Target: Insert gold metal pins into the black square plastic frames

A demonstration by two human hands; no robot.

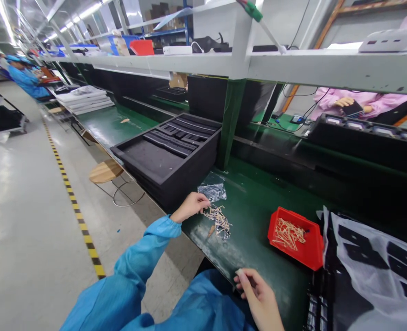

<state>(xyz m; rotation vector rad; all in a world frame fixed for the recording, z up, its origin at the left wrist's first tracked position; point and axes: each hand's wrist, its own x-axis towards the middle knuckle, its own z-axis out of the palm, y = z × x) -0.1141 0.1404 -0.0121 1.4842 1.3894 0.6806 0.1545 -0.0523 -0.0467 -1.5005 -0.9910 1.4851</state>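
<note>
My left hand [190, 207], in a blue sleeve [148, 257], rests at the bench edge with its fingers at a loose pile of thin tan wire-like pieces [218, 221]. A crumpled clear plastic bag [212, 191] lies just beyond those fingers. On the green bench mat [248, 216], my right hand [255, 294] pinches a small pale piece [240, 274] between thumb and fingers. A red plastic bin [295, 238] stands to the right of the pile, holding more tan pieces. One loose tan piece [211, 231] lies near the pile.
A stacked black foam tray [165, 151] sits on the bench. A white-and-black plastic sheet [365, 262] lies at the right. A wooden stool [106, 171] stands on the floor beside the bench. A co-worker in pink [362, 103] works across the bench, and another in blue [26, 78] sits far left.
</note>
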